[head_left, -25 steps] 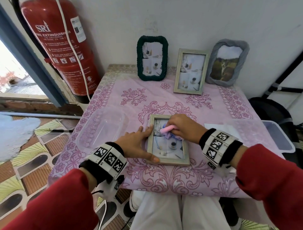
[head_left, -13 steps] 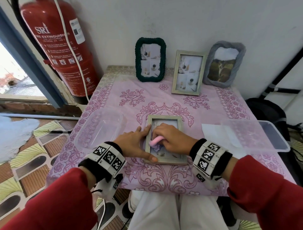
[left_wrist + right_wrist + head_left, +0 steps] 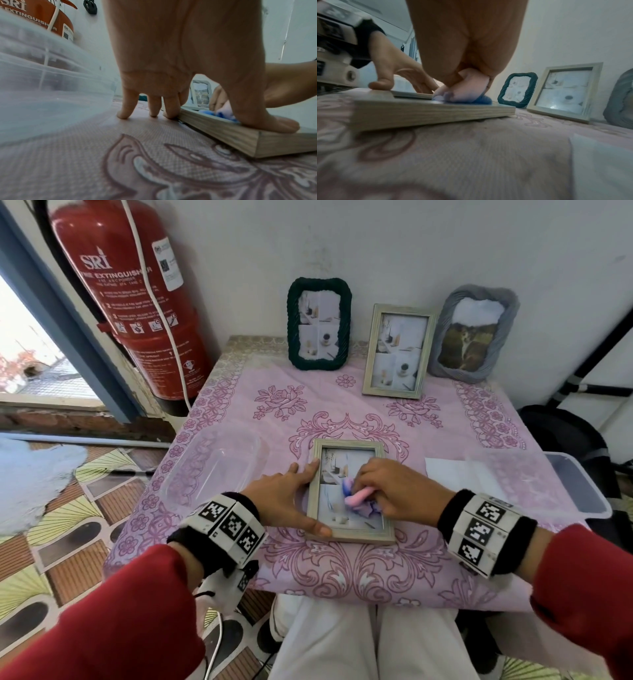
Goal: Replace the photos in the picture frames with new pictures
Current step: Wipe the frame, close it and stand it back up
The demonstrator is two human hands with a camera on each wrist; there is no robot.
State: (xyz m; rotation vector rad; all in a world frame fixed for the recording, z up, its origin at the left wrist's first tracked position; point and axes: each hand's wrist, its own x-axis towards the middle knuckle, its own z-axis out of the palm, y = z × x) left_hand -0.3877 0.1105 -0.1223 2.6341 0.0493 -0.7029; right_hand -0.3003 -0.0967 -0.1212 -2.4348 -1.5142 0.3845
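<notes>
A pale wooden picture frame (image 3: pixel 349 444) lies flat, glass up, on the pink tablecloth near the front edge. My left hand (image 3: pixel 284 501) steadies its left side: the thumb (image 3: pixel 274 124) presses the near rim and straight fingers touch the cloth-covered table beside it. My right hand (image 3: pixel 394 491) grips a bunched pink and blue cloth (image 3: pixel 358 499) pressed on the middle of the glass. The wrist views show the frame (image 3: pixel 428 115) from the side, with the cloth (image 3: pixel 465 94) under my right hand (image 3: pixel 462 40).
Against the wall stand three frames: dark green (image 3: pixel 319 325), wooden (image 3: pixel 399 352) and grey (image 3: pixel 474 332). A clear plastic container (image 3: pixel 212 470) sits left of my hands. Another container (image 3: pixel 565 484) and white paper (image 3: pixel 459 474) lie right. A red fire extinguisher (image 3: pixel 137 302) hangs at the left.
My right hand has rubbed the cloth from the upper part of the glass down to its middle, swinging left and back right. The left hand has kept its hold.
</notes>
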